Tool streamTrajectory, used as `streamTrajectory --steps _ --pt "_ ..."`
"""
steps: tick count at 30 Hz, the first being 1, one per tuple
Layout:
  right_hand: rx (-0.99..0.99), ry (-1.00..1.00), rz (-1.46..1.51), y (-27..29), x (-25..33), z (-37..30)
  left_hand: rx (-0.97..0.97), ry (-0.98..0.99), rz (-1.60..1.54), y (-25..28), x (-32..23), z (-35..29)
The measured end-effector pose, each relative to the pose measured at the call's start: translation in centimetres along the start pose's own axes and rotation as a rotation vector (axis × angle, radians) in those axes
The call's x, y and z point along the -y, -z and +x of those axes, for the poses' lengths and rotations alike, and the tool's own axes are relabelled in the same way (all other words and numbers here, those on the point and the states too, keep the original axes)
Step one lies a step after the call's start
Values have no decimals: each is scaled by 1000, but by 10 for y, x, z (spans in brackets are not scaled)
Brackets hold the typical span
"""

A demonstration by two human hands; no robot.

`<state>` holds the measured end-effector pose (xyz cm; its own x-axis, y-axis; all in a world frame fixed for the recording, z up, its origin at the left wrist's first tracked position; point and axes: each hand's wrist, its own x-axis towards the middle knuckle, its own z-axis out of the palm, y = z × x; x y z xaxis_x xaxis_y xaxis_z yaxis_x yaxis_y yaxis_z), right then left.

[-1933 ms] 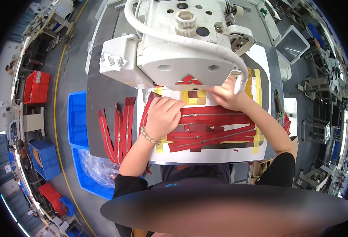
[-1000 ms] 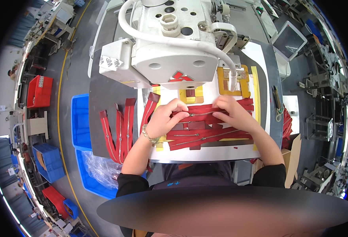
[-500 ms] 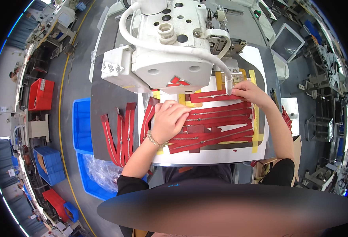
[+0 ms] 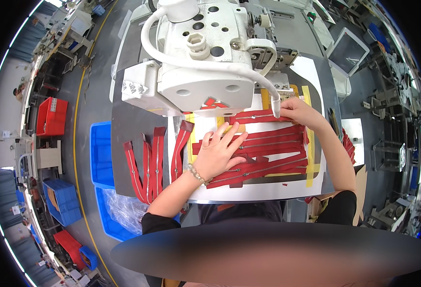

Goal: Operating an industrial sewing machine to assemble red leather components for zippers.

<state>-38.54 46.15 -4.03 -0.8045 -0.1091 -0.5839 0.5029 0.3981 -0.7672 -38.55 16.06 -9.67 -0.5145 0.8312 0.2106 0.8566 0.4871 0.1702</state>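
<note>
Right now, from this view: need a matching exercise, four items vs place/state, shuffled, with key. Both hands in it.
Column one
1. Left hand
2. Right hand
3. Bracelet
4. Clear plastic

Column two
A. Lying in the lower blue bin
B. Fingers spread over the left part of the lower red zipper strips
C. Made of pale, rounded beads
D. At the right end of the uppermost crosswise red zipper strip

Pairs: 1-B, 2-D, 3-C, 4-A

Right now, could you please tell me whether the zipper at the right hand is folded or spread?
Spread: the zipper's visible length runs nearly straight from the machine to the right hand.
</note>
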Motion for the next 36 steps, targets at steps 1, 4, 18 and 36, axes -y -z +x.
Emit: streamTrajectory --steps 1,4,18,36 --pt "-9 25 -21 -1 -3 2 -4 -1 19 -1 -1 1" --pt "-9 61 -65 1 -9 6 -4 6 46 -3 -3 3" --pt "-287 93 -482 32 0 -26 17 54 -10 -4 -4 4" --pt "-372 640 -620 -32 -12 36 12 25 -3 -3 -1 7"
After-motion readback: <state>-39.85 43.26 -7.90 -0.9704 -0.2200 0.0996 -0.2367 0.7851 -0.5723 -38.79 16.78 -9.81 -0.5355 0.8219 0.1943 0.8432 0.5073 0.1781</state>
